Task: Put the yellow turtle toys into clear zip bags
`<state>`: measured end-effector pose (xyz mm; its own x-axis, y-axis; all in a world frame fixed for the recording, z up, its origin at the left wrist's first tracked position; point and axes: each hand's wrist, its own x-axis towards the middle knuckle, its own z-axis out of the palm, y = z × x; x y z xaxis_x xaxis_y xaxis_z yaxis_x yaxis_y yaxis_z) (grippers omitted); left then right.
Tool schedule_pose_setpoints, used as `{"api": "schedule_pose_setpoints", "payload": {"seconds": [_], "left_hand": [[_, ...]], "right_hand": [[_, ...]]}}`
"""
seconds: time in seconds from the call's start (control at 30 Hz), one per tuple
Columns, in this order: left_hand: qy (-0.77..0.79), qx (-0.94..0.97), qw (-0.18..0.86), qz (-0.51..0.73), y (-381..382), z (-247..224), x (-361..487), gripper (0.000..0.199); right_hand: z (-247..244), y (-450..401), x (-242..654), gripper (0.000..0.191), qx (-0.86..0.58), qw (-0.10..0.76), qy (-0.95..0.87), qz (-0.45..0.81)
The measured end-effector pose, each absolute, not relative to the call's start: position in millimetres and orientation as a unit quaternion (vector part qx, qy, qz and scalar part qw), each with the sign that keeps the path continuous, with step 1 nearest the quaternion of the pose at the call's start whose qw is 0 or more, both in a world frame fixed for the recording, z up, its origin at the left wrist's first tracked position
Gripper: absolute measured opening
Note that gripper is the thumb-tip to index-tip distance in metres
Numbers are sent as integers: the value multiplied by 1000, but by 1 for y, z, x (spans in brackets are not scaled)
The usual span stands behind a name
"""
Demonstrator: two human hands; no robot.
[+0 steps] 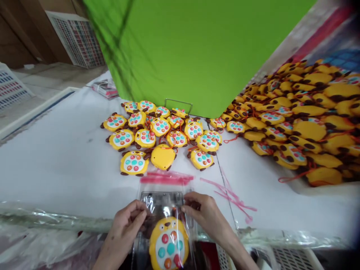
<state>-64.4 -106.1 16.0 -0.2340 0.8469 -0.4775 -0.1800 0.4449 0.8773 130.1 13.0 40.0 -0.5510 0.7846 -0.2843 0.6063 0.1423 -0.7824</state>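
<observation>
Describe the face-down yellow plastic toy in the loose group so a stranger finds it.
Start at the big flat green panel. Before it, on the white tabletop, find the front row of loose toys. The face-down yellow plastic toy shows a plain back; its neighbours show coloured buttons.

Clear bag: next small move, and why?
Probably slide left hand and right hand up to the pink strip: both pinch the clear bag below it, and the yellow toy shows low behind the plastic.

Toys [159, 126] lie behind bag [168, 202]; pile [298, 127] right.
</observation>
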Motion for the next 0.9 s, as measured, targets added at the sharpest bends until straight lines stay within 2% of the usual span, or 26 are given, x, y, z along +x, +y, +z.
{"api": "schedule_pose_setpoints", "payload": {"seconds": [0.17,0.4,0.5,0.63,0.9], "left_hand": [[643,273,549,459,-110,14,-66,23],[668,253,540,445,-117,8,-71,22],[684,289,505,439,-116,8,-71,16],[687,301,489,446,-114,13,-69,18],[679,310,496,444,-113,18,-62,26]], "right_hand": [[23,18,130,7,-430,113,-711,544],[22,16,140,10,-393,155,-693,584],[24,13,141,17,-389,159,-709,566],[26,9,140,26,-377,158,-753,516],[38,-2,133,32,-359,62,-850,382]]}}
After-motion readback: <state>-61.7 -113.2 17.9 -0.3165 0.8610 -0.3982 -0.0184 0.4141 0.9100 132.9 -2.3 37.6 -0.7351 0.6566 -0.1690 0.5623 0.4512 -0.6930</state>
